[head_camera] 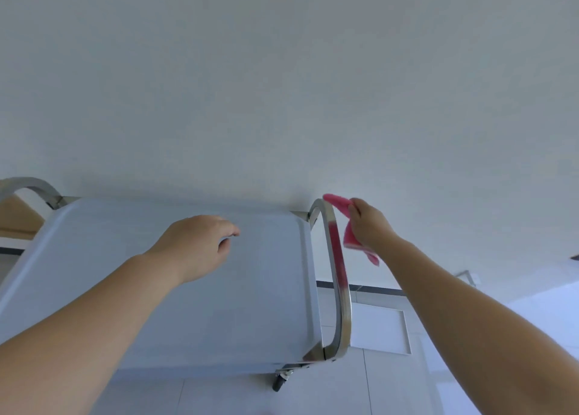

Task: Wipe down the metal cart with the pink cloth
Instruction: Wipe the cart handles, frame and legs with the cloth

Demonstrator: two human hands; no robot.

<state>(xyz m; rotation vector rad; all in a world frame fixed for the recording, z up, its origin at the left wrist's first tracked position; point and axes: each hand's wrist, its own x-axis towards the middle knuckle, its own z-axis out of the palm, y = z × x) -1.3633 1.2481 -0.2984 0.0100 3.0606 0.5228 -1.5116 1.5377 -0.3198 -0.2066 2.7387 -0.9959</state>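
Right hand [371, 223] pinches pink cloth [350, 237] beside cart handle [336, 258], centre-right; left hand [200, 242], fingers relaxed, steadies metal cart [150, 289] top: wrap cloth fully, wipe w/ steady pressure.

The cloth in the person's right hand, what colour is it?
Pink, seen best in the head view: the cloth.

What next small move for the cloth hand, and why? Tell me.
Probably slide the right hand with the cloth along the right handle toward its near end. The cloth sits at the handle's far bend, so the rest looks unwiped. The left hand rests on the cart top, steadying it.
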